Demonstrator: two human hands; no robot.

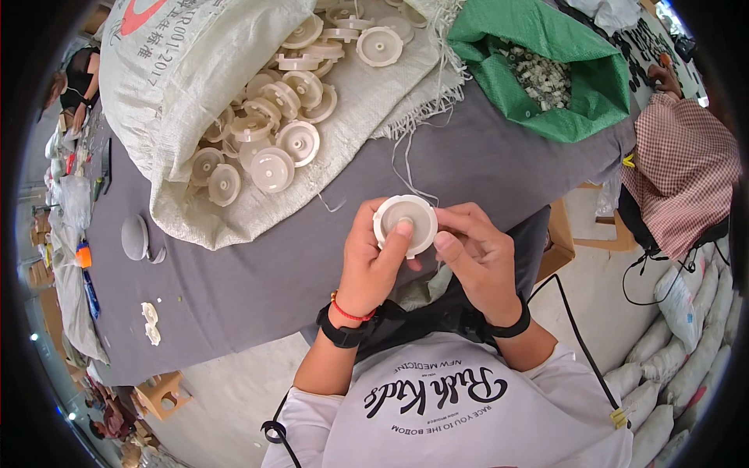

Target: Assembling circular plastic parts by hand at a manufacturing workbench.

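My left hand (373, 253) grips a round white plastic disc (418, 218) with a raised rim. Its thumb presses near the disc's centre, and its other fingers are mostly hidden underneath. At the disc's right edge, my right hand (477, 253) has its fingers curled, with thumb and index fingertips against the rim. Beyond my hands, many similar discs (273, 169) spill from a white woven sack (183, 101) lying on its side. A green woven bag (597, 97) at the far right of the table holds a heap of small whitish pieces (544, 79).
A grey cloth covers the table (242, 288). On its left lie a grey rounded object (135, 238) and small white pieces (150, 324). Loose threads (409, 175) trail from the sack. A person in a checked garment (686, 164) sits at right, above piled white sacks (663, 366).
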